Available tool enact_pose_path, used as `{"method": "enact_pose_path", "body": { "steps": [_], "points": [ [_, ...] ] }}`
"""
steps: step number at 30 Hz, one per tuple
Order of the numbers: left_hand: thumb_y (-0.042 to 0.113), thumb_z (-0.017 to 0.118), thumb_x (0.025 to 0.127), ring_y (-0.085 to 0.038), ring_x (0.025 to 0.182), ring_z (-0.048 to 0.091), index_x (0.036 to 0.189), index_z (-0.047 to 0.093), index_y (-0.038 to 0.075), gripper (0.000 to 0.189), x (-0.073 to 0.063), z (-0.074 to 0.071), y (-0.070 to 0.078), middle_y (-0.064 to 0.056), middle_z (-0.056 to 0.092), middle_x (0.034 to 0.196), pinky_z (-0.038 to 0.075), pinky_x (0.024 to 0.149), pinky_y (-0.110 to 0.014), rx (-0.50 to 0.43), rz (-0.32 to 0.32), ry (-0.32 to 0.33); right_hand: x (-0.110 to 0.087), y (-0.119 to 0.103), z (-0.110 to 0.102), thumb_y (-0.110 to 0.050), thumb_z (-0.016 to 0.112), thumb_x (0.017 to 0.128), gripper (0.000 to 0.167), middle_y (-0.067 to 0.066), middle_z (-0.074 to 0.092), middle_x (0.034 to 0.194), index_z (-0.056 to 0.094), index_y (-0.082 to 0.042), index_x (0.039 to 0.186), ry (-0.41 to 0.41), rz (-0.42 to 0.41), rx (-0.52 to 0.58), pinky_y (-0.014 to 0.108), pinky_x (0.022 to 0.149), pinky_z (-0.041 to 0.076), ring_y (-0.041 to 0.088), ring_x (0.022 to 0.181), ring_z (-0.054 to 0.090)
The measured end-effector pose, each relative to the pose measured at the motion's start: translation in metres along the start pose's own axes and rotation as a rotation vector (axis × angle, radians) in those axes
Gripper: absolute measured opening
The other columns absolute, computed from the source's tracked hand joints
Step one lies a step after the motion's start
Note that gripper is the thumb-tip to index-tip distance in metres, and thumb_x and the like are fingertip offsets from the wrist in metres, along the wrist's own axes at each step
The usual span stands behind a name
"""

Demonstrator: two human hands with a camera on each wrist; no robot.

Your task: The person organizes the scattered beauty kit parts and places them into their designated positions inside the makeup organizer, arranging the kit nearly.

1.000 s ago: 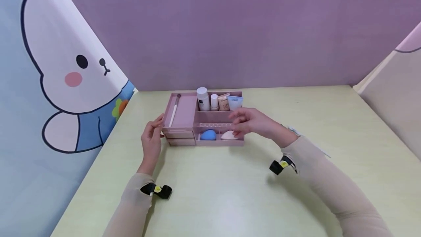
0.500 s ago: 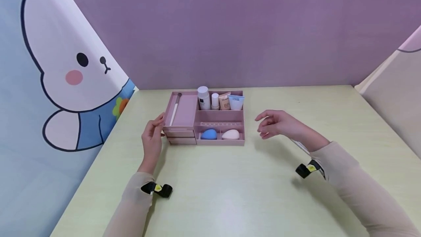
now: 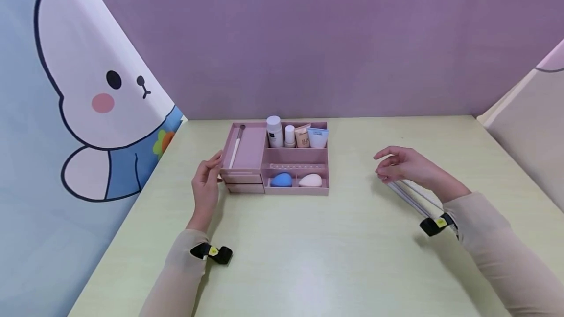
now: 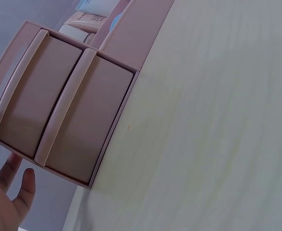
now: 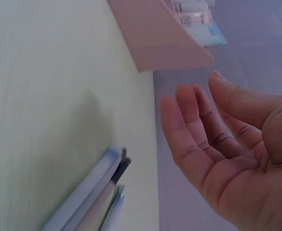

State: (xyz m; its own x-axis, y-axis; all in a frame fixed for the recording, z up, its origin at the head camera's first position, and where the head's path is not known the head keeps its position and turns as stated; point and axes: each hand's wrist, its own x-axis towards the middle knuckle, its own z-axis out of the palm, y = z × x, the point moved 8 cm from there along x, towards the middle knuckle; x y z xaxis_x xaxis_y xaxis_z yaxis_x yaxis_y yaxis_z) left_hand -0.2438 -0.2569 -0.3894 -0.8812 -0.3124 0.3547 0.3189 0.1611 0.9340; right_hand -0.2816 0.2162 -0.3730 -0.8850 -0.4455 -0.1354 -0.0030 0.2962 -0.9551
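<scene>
My left hand [image 3: 206,190] rests its fingertips against the left side of a pink makeup organizer [image 3: 251,148], which has two shut drawers in front. A makeup brush [image 3: 235,148] lies on the organizer's top. In its front compartments sit a blue makeup sponge [image 3: 281,180] and a pale pink one [image 3: 310,180]. Away to the right, my right hand [image 3: 403,166] hovers with loosely bent fingers and nothing between them. Just below it, several slender sticks [image 5: 90,185] lie side by side on the table, one with a dark brush-like tip [image 5: 120,171]. The forearm partly hides them in the head view.
At the organizer's back stand a white bottle [image 3: 275,133], a smaller white-capped bottle [image 3: 289,137], a beige tube [image 3: 302,137] and a light-blue tube [image 3: 318,137]. The pale table [image 3: 308,248] meets a purple backdrop [image 3: 308,43] behind. A cartoon-print cloth [image 3: 88,160] hangs at left.
My right hand has moved right, from over the pale pink sponge to above the slender sticks. My left hand stays at the organizer's side.
</scene>
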Motion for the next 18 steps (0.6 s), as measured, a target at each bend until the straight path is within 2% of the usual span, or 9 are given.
{"method": "enact_pose_path", "body": {
  "steps": [5,13,18],
  "points": [
    [0.009,0.047,0.104,-0.010,0.115,0.058,0.111,0.058,-0.007,0.021,0.000,-0.001,0.000,-0.006,0.061,0.137,0.046,0.072,-0.021,-0.004,0.010,0.006,-0.004,0.015,-0.018,0.004,0.065,0.092,0.029,0.015,0.065,0.101,0.055,-0.005,0.118,0.040,0.031,-0.023,0.039,0.079,0.058,0.022,0.088,0.069],
    [0.009,0.046,0.104,-0.008,0.115,0.057,0.111,0.057,-0.008,0.021,-0.002,-0.001,0.001,-0.007,0.060,0.138,0.046,0.072,-0.023,0.000,0.003,0.003,-0.012,0.033,-0.046,0.003,0.066,0.091,0.041,0.012,0.065,0.100,0.046,0.009,0.126,0.103,0.088,-0.119,0.036,0.078,0.058,0.016,0.086,0.067],
    [0.010,0.046,0.104,-0.009,0.115,0.057,0.111,0.058,-0.006,0.021,-0.001,-0.001,0.001,-0.006,0.060,0.138,0.046,0.073,-0.023,0.006,0.001,0.003,-0.018,0.043,-0.059,0.001,0.066,0.091,0.048,0.011,0.064,0.099,0.042,0.013,0.132,0.119,0.135,-0.170,0.033,0.076,0.057,0.013,0.084,0.066]
  ]
}}
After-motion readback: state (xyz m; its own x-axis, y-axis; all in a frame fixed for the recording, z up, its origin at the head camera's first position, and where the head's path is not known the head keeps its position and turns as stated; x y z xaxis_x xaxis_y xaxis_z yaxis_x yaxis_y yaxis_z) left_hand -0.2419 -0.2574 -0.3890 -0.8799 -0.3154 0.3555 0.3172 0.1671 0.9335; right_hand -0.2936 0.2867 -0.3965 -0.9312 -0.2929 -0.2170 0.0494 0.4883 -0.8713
